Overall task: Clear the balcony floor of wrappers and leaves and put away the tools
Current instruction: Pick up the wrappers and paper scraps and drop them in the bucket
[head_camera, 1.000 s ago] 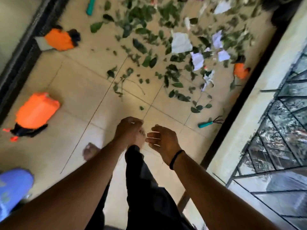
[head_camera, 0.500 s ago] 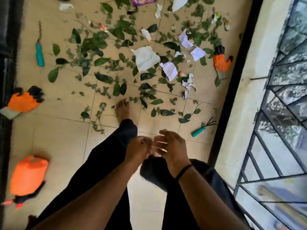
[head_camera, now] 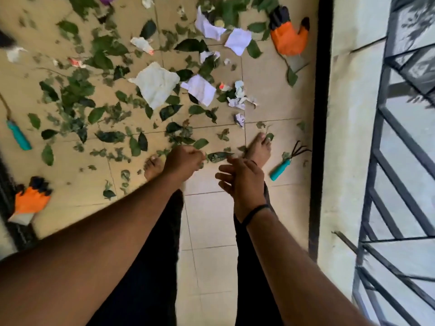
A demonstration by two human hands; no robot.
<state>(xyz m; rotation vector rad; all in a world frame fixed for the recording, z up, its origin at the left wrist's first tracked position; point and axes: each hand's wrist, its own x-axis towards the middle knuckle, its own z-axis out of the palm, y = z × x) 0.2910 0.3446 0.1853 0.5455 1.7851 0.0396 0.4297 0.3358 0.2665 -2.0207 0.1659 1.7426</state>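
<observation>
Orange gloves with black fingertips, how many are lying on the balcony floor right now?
2. One orange glove with black fingertips lies top right beside the black threshold strip; the other lies at the left edge. More may lie outside the frame.

Two orange work gloves, one at upper right (head_camera: 287, 36), one at lower left (head_camera: 30, 200). Two teal-handled garden tools: a hand rake right of centre (head_camera: 286, 161), another at the left edge (head_camera: 17, 135). Two hands, two bare feet. Roughly ten paper scraps (head_camera: 156, 83); leaves (head_camera: 169, 111) too many to count.
</observation>
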